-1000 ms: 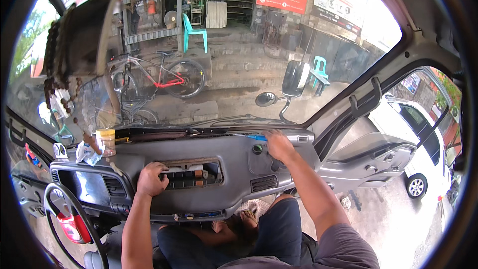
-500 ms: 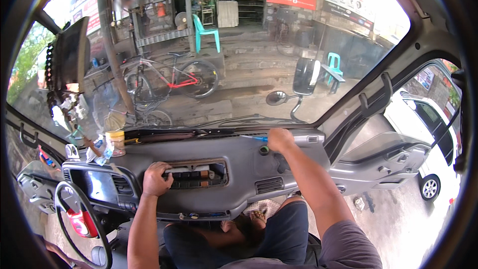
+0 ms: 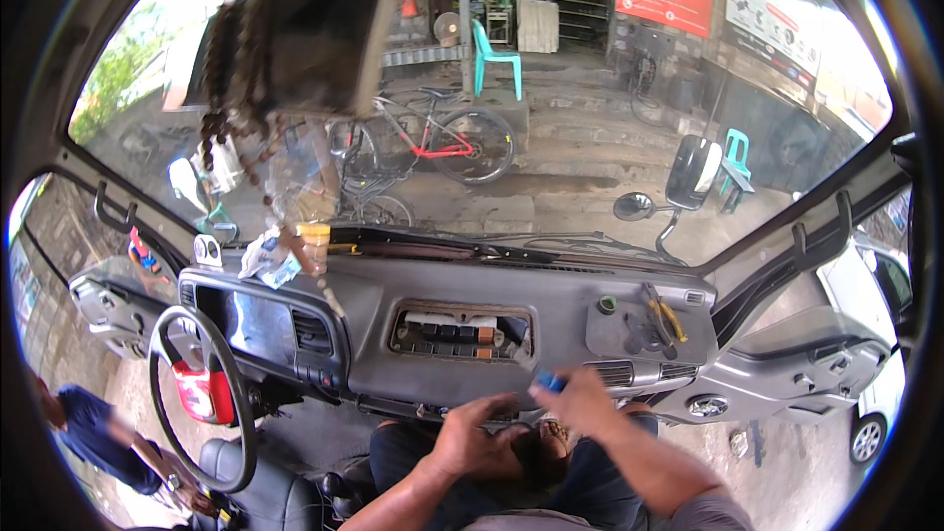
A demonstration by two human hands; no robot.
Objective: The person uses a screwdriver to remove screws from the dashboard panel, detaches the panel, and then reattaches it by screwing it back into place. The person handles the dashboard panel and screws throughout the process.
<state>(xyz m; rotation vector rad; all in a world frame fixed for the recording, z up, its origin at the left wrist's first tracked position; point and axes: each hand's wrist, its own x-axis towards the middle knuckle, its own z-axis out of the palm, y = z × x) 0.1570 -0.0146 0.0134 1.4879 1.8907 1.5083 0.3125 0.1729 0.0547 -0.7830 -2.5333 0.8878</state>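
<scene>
Fingers of the right hand [image 3: 582, 401] are curled closed around a blue-handled tool [image 3: 552, 382], held above the wearer's dark shorts [image 3: 408, 457]; the hand is blurred, and the tool's far end is hard to make out. To its left and slightly lower, the left hand [image 3: 467, 441] hovers with bent fingers; how far they are apart, and whether they hold something, cannot be told. Both hands are in front of a grey vehicle dashboard [image 3: 570, 290], lower than a rectangular opening [image 3: 467, 310] that exposes a row of dark blocks [image 3: 442, 332] and an orange block [image 3: 485, 335]. On the dashboard's right side lies a yellow-handled tool [image 3: 673, 320], near a round green-rimmed fitting [image 3: 607, 305]. Toward the left are a black steering wheel [image 3: 242, 442] with a red centre and, on the dashboard top, a yellow-lidded jar [image 3: 315, 248]. Another person in a dark blue shirt [image 3: 98, 433] is at lower left. Through the windshield [image 3: 590, 206] appear a red-and-grey bicycle [image 3: 433, 143] and a turquoise plastic chair [image 3: 495, 59].
</scene>
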